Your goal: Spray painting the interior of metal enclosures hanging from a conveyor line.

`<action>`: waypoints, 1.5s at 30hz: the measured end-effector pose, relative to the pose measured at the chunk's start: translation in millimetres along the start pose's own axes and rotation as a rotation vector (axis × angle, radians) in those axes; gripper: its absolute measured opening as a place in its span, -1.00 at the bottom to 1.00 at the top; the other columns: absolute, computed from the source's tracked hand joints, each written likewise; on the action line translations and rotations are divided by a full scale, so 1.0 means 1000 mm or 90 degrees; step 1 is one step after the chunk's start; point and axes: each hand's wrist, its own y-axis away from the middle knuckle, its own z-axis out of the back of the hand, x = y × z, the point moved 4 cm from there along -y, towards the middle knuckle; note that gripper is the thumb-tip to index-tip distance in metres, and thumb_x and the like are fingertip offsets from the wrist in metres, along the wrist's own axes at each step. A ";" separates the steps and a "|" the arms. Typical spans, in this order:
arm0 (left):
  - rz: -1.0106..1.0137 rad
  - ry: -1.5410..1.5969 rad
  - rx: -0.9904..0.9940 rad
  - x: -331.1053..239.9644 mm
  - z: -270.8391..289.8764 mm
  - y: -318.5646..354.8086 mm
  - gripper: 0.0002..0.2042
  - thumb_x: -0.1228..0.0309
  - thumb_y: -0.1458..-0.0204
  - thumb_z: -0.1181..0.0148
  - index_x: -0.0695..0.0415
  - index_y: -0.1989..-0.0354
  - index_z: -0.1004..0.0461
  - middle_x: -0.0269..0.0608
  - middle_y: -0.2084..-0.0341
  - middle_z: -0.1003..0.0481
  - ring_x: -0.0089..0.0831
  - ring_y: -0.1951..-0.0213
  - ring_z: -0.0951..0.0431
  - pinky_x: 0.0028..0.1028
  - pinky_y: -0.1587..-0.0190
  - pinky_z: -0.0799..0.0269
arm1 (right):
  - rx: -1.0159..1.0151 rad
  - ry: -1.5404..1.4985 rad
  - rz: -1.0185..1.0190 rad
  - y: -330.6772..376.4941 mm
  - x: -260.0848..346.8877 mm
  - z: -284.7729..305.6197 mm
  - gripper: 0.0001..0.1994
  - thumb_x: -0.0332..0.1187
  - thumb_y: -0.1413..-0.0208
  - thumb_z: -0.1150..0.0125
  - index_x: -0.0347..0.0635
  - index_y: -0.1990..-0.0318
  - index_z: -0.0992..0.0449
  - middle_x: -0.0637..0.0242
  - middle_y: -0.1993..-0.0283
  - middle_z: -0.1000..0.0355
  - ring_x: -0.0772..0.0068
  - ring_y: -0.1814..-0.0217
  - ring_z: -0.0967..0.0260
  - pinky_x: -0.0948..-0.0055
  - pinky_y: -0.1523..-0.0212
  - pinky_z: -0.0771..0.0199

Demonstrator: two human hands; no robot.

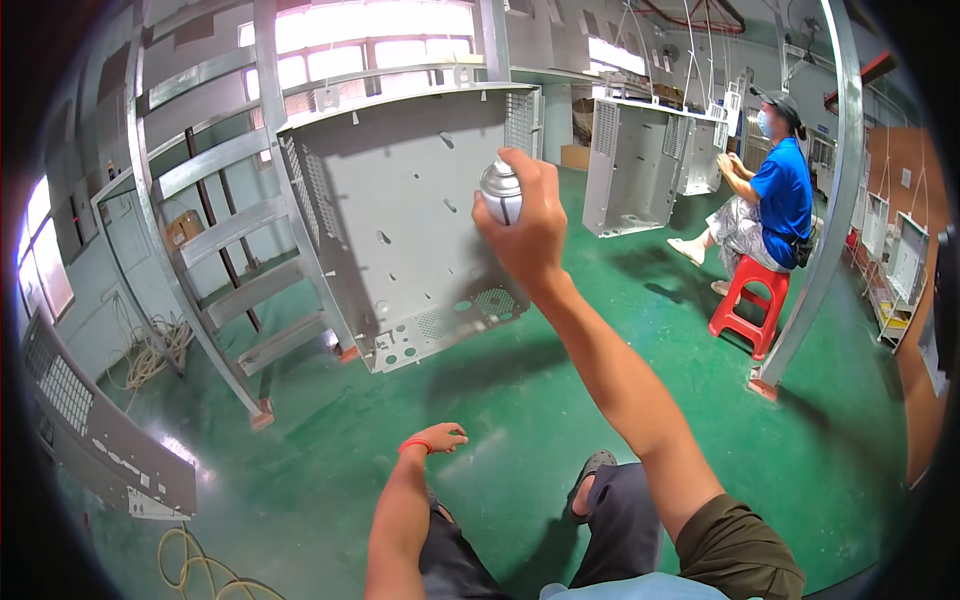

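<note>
Right hand (535,225) grips spray can (500,190) at twelve o'clock in the wearer's view, index finger on top, in front of grey metal cabinet (400,210) toward eleven. Left hand (440,437) half-open between six and seven, fingers loosely curled over green floor (340,470). Co-worker (785,185) at two, sitting on red stool (755,295).

I'm in a factory workshop. Grey metal cabinets (400,205) hang above a painted green floor (330,455), among steel frames (235,232).
</note>
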 end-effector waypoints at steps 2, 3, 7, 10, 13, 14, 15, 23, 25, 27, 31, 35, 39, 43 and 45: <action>0.012 0.007 0.000 -0.002 0.001 -0.002 -0.49 -0.05 -0.21 -0.24 -0.07 -0.24 -0.49 -0.26 0.11 -0.63 -0.52 0.18 -0.59 -0.43 0.19 -0.43 | 0.035 -0.002 0.018 -0.007 0.001 -0.001 -0.37 -0.46 0.12 -0.49 0.02 -0.21 -0.49 0.05 -0.03 -0.42 -0.10 0.14 -0.55 0.10 0.22 -0.65; 0.016 0.007 0.000 -0.004 0.001 -0.003 -0.49 -0.05 -0.21 -0.24 -0.08 -0.24 -0.49 -0.27 0.12 -0.63 -0.53 0.19 -0.59 -0.43 0.20 -0.42 | 0.034 0.015 0.003 -0.012 -0.002 0.002 -0.37 -0.46 0.12 -0.49 0.01 -0.21 -0.48 0.05 -0.04 -0.42 -0.08 0.14 -0.55 0.10 0.22 -0.64; 0.009 0.010 -0.004 -0.024 -0.004 -0.013 -0.49 -0.06 -0.20 -0.23 -0.10 -0.25 -0.49 -0.29 0.15 -0.62 -0.55 0.22 -0.58 -0.44 0.26 -0.39 | -0.048 0.025 -0.024 -0.022 -0.015 0.026 -0.35 -0.48 0.08 -0.50 -0.04 -0.24 -0.41 0.03 -0.04 -0.42 -0.01 0.09 -0.53 0.10 0.19 -0.62; 0.013 0.016 -0.003 -0.014 0.002 -0.017 -0.48 -0.06 -0.21 -0.22 -0.10 -0.26 -0.48 -0.29 0.15 -0.62 -0.56 0.23 -0.57 -0.44 0.27 -0.38 | -0.006 -0.089 -0.057 -0.004 -0.003 0.028 -0.35 -0.53 0.05 -0.50 -0.14 -0.25 -0.38 0.06 -0.03 -0.44 0.06 -0.06 -0.45 0.16 -0.07 -0.50; -0.006 0.008 -0.001 -0.018 0.010 -0.027 -0.47 -0.08 -0.21 -0.20 -0.12 -0.28 -0.46 -0.29 0.16 -0.61 -0.55 0.21 -0.56 -0.41 0.25 -0.39 | 0.055 -0.231 -0.133 0.018 -0.002 0.017 -0.29 -0.53 0.04 -0.52 -0.09 -0.29 -0.31 0.13 -0.07 -0.42 0.21 -0.02 -0.46 0.21 -0.02 -0.52; -0.018 -0.003 0.000 -0.025 0.009 -0.029 -0.47 -0.09 -0.21 -0.20 -0.14 -0.28 -0.45 -0.28 0.16 -0.61 -0.53 0.20 -0.56 -0.39 0.23 -0.40 | 0.083 -0.299 -0.180 0.026 0.000 0.013 -0.29 -0.53 0.04 -0.53 -0.08 -0.29 -0.30 0.16 -0.08 -0.41 0.25 -0.02 -0.46 0.22 -0.01 -0.52; 0.018 0.003 -0.011 -0.022 0.010 -0.028 -0.46 -0.10 -0.20 -0.19 -0.16 -0.29 -0.45 -0.27 0.15 -0.62 -0.51 0.19 -0.57 -0.38 0.20 -0.41 | 0.101 -0.326 -0.182 0.023 0.012 0.011 -0.28 -0.54 0.03 -0.52 -0.07 -0.30 -0.29 0.22 -0.07 -0.41 0.34 -0.01 -0.46 0.26 -0.01 -0.53; 0.114 0.055 -0.024 -0.017 0.007 -0.016 -0.45 -0.13 -0.21 -0.16 -0.21 -0.32 -0.38 -0.24 0.07 -0.63 -0.45 0.07 -0.63 -0.32 0.11 -0.43 | 0.167 -0.725 -0.223 0.006 0.088 -0.047 -0.31 -0.42 0.01 -0.53 -0.02 -0.30 -0.34 0.19 -0.13 -0.46 0.21 -0.09 -0.49 0.24 -0.12 -0.49; 0.129 0.068 -0.020 -0.018 0.003 -0.015 -0.45 -0.12 -0.22 -0.16 -0.20 -0.32 -0.37 -0.24 0.06 -0.63 -0.44 0.05 -0.64 -0.30 0.09 -0.44 | 0.197 -0.768 -0.195 0.000 0.101 -0.058 -0.33 -0.39 0.01 -0.51 -0.03 -0.29 -0.34 0.15 -0.15 -0.44 0.07 -0.14 -0.46 0.20 -0.16 -0.47; 0.139 0.076 -0.016 -0.022 0.002 -0.015 -0.45 -0.12 -0.22 -0.15 -0.18 -0.32 -0.37 -0.22 0.05 -0.63 -0.43 0.05 -0.65 -0.28 0.04 -0.45 | 0.207 -0.749 -0.239 -0.003 0.098 -0.068 -0.33 -0.39 0.01 -0.51 -0.02 -0.29 -0.34 0.15 -0.15 -0.44 0.07 -0.14 -0.47 0.21 -0.16 -0.47; 0.125 0.083 -0.034 -0.041 -0.006 -0.029 -0.47 -0.10 -0.24 -0.15 -0.16 -0.31 -0.38 -0.20 0.05 -0.64 -0.41 0.07 -0.66 -0.24 0.04 -0.46 | 0.187 -0.708 -0.287 0.008 0.070 -0.077 -0.33 -0.39 0.01 -0.50 -0.01 -0.29 -0.35 0.13 -0.13 -0.44 0.08 -0.09 -0.48 0.20 -0.12 -0.49; 0.134 0.088 -0.022 -0.032 -0.005 -0.036 -0.47 -0.09 -0.24 -0.14 -0.16 -0.31 -0.38 -0.19 0.05 -0.64 -0.41 0.07 -0.66 -0.24 0.07 -0.45 | 0.159 -0.758 -0.181 0.003 0.087 -0.065 -0.36 -0.40 0.00 -0.48 0.05 -0.27 -0.37 0.18 -0.02 -0.42 0.12 0.03 -0.47 0.18 -0.03 -0.51; 0.097 0.061 -0.013 -0.052 -0.014 -0.051 -0.48 -0.09 -0.24 -0.13 -0.16 -0.31 -0.39 -0.21 0.09 -0.65 -0.41 0.07 -0.66 -0.24 0.08 -0.45 | 0.178 -0.702 -0.175 -0.003 0.081 -0.072 -0.38 -0.39 -0.03 -0.46 0.08 -0.27 -0.37 0.20 0.01 -0.41 0.11 0.05 -0.47 0.20 0.00 -0.51; 0.117 0.076 -0.019 -0.062 -0.013 -0.053 -0.50 -0.10 -0.24 -0.14 -0.16 -0.27 -0.40 -0.27 0.13 -0.65 -0.46 0.10 -0.66 -0.28 0.11 -0.44 | 0.135 -0.659 -0.193 0.009 0.055 -0.061 -0.38 -0.39 -0.04 -0.47 0.04 -0.28 -0.36 0.19 -0.03 -0.43 0.11 0.00 -0.48 0.21 -0.02 -0.51; 0.122 0.096 -0.028 -0.065 -0.013 -0.052 -0.50 -0.09 -0.23 -0.15 -0.17 -0.27 -0.41 -0.30 0.14 -0.64 -0.49 0.11 -0.65 -0.30 0.11 -0.43 | 0.171 -0.649 -0.205 0.029 0.034 -0.042 -0.36 -0.41 -0.02 -0.49 0.03 -0.28 -0.37 0.19 -0.03 -0.43 0.14 -0.04 -0.48 0.22 -0.05 -0.50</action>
